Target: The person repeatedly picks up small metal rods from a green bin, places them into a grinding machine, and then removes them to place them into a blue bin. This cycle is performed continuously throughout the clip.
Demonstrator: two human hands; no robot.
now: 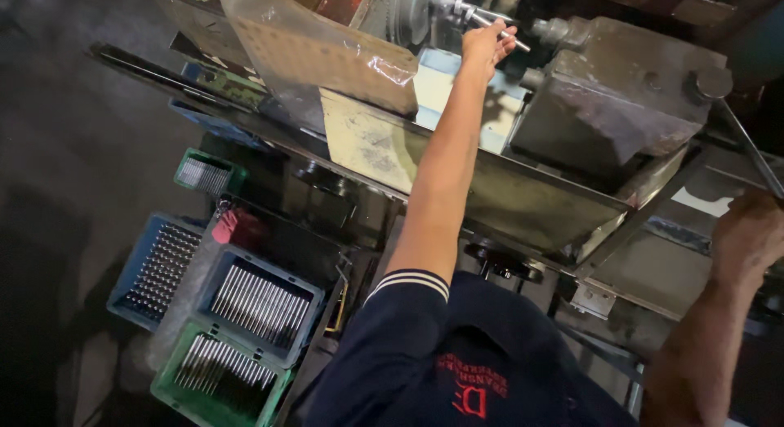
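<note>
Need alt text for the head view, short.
Seen from above, a person's left hand holds a thin metal rod at a grimy lathe, while the right hand grips a lever. Crates of rods sit on the floor at left.

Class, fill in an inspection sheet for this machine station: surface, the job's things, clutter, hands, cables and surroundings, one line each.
Surface: worn metal machine bed, stained and scuffed.
Job's things: thin metal rod sticks out of the spindle; lever slants at the right.
Clutter: clear plastic sheet draped over the machine's left end.
Hands: left hand on the rod; right hand at the lever's lower end, grip unclear.
Cables: nothing seen.
Surroundings: blue and green crates of metal rods on the dark floor.
</note>
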